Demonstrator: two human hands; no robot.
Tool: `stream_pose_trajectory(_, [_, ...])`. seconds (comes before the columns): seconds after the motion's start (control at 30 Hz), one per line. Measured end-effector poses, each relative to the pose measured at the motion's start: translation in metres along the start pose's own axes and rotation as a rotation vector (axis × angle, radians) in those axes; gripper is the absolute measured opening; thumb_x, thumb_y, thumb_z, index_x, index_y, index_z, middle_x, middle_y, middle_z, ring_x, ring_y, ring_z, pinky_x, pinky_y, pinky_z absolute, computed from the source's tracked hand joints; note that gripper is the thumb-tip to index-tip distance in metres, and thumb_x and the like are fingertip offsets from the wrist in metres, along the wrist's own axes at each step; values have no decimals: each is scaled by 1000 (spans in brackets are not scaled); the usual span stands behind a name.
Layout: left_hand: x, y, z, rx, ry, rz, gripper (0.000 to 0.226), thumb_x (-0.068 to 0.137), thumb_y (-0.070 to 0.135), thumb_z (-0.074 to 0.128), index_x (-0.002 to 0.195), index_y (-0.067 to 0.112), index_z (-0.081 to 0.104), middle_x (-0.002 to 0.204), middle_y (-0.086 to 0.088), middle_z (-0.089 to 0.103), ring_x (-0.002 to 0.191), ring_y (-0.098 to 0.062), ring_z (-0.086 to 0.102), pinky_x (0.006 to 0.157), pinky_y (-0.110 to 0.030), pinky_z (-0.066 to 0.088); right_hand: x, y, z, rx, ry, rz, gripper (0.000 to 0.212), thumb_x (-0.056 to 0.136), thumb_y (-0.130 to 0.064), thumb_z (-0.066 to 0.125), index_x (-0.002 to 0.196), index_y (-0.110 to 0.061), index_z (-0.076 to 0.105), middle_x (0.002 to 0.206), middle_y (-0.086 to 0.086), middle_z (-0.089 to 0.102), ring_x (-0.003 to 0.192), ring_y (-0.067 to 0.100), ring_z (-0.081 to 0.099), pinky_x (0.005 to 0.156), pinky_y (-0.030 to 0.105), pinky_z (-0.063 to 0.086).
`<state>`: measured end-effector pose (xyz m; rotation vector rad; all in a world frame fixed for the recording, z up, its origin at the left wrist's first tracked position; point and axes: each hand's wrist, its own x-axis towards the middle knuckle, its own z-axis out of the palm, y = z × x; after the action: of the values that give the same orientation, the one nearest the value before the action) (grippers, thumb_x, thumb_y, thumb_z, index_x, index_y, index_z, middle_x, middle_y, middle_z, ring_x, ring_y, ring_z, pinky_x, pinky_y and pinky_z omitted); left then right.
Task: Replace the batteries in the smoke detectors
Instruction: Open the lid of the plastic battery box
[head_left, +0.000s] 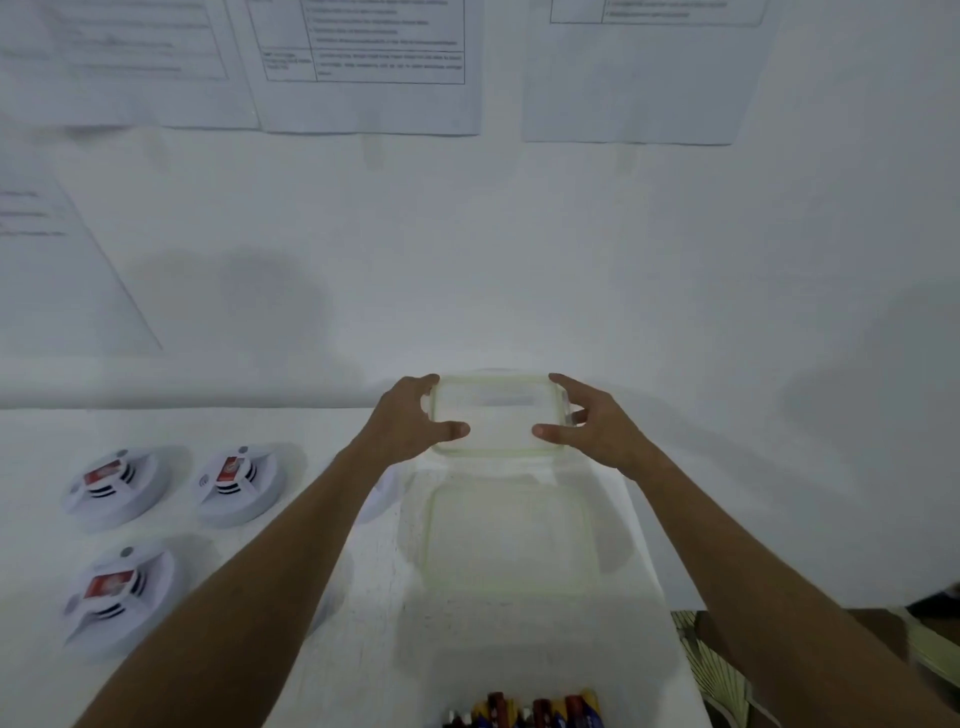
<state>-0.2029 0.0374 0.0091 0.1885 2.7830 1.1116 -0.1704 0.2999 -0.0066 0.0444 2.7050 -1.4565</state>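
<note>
Both arms outstretched, left hand (410, 423) and right hand (592, 423) fingers clasping lid (497, 421) ends

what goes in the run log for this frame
left hand: grips lid | right hand: grips lid | container: open

Both arms outstretched — left grip (415, 422), right grip (589, 423) curled

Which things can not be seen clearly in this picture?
- Head view: text on the wall papers is blurred, unreadable.
- Batteries are cut off by the bottom edge; count unknown.
- A fourth smoke detector is mostly hidden behind the left forearm.
- Contents of the clear container cannot be told; glare washes it out.
</note>
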Motion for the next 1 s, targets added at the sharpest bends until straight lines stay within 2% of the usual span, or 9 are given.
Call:
stream_pose_trajectory(0.07, [6, -9, 10, 26, -44, -23, 95, 70, 46, 81, 147, 15, 34, 146, -7, 41, 128, -24, 47, 110, -39, 36, 3, 8, 6, -50, -18, 19, 75, 73, -40, 84, 140, -33, 50, 141, -4, 53, 96, 22, 62, 91, 27, 49])
stream_pose_trajectory(0.13, [10, -17, 20, 85, -85, -23, 96, 73, 46, 79, 149, 14, 29, 151, -8, 35, 133, -25, 42, 113, -38, 31, 6, 17, 12, -115, -61, 57, 71, 77, -36, 82, 140, -28, 52, 141, -3, 52, 105, 22, 59, 88, 22, 41])
stream_pose_trajectory(0.2, [13, -22, 28, 146, -114, -3, 94, 78, 45, 75, 150, 14, 25, 153, -9, 30, 139, -24, 33, 115, -34, 24, 7, 27, 16, -189, -103, 89, 70, 78, -36, 81, 141, -25, 51, 142, -1, 49, 122, 21, 53, 96, 24, 39])
stream_pose_trajectory(0.3, [18, -26, 34, 224, -134, 5, 89, 83, 47, 70, 151, 12, 24, 155, -9, 27, 143, -24, 25, 115, -34, 20, 11, 36, 19, -257, -86, 73, 69, 78, -38, 81, 139, -24, 52, 148, 0, 45, 137, 26, 37, 114, 39, 33])
stream_pose_trajectory(0.47, [22, -31, 37, 290, -130, 8, 88, 85, 51, 65, 151, 13, 22, 156, -9, 27, 143, -27, 24, 116, -39, 21, 14, 37, 19, -251, -57, 47, 74, 80, -36, 80, 144, -22, 46, 152, 0, 42, 135, 25, 41, 113, 40, 34])
stream_pose_trajectory(0.6, [11, -24, 32, 232, -40, 31, 80, 88, 46, 62, 151, 13, 25, 155, -8, 29, 143, -25, 25, 115, -37, 23, 2, 31, 18, -181, -18, 29, 69, 85, -36, 75, 145, -26, 44, 150, -6, 43, 122, 17, 48, 95, 24, 38])
stream_pose_trajectory(0.73, [-27, -14, 17, 53, 63, 18, 69, 88, 46, 63, 146, 18, 37, 137, -4, 53, 123, -21, 51, 106, -38, 40, -29, 15, 10, -36, 53, -5, 59, 87, -43, 70, 141, -32, 48, 137, -11, 54, 106, 9, 58, 83, 22, 45])
stream_pose_trajectory(0.87, [-82, -19, 13, 3, -73, -70, 74, 83, 60, 59, 144, 26, 36, 128, 1, 59, 109, -16, 59, 93, -36, 51, -77, 12, 10, 66, -25, 52, 63, 86, -49, 68, 142, -35, 45, 125, -6, 59, 100, 9, 64, 83, 29, 56])
stream_pose_trajectory(1.0, [-116, -24, 29, -125, -124, -136, 82, 81, 58, 64, 148, 27, 28, 124, -3, 58, 94, -15, 65, 78, -32, 58, -113, 20, 23, 65, -132, 135, 77, 82, -59, 67, 148, -39, 32, 126, -6, 55, 101, 9, 65, 79, 25, 55])
